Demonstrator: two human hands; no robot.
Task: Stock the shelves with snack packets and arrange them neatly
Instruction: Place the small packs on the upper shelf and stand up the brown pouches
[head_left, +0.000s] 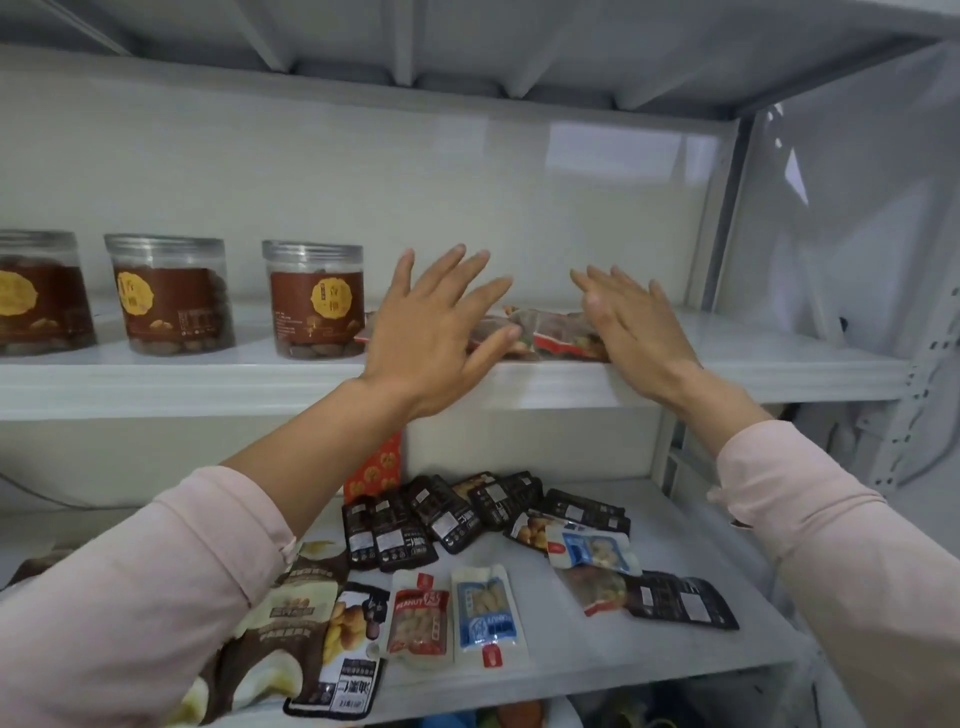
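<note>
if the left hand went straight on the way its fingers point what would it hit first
Probably the back wall of the shelf. The left hand is spread over the packets, pointing up and back; nothing else shows in that line, though depth is hard to judge.

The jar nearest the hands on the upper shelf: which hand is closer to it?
Left. The left hand is just right of the jar, fingers spread; the right hand is farther right, across the snack packets from it.
</note>
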